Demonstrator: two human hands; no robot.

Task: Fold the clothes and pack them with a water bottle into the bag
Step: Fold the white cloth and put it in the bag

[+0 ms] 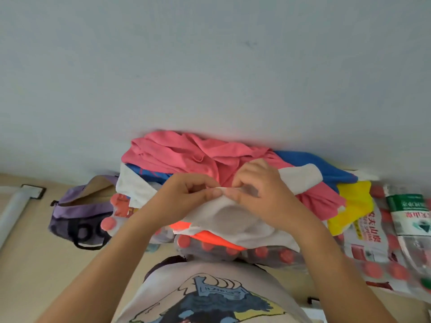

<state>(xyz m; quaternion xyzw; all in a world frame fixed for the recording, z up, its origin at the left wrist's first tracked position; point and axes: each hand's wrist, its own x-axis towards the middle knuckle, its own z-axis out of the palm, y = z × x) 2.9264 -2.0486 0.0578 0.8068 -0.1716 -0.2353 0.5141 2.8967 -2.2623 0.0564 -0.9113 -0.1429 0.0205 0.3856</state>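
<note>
Head view shows the left hand (186, 194) and right hand (258, 190) both pinching one edge of a white garment (233, 220) atop the unfolded clothes pile (186, 155), which lies on packs of water bottles (233, 250) against the wall. Folding looks barely begun. The purple bag (79, 213) sits open on the floor at the pile's left edge; nothing appears packed.

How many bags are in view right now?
1. A purple bag lies open on the floor, left of the clothes pile and beyond the left hand. The pile may hide others.
</note>
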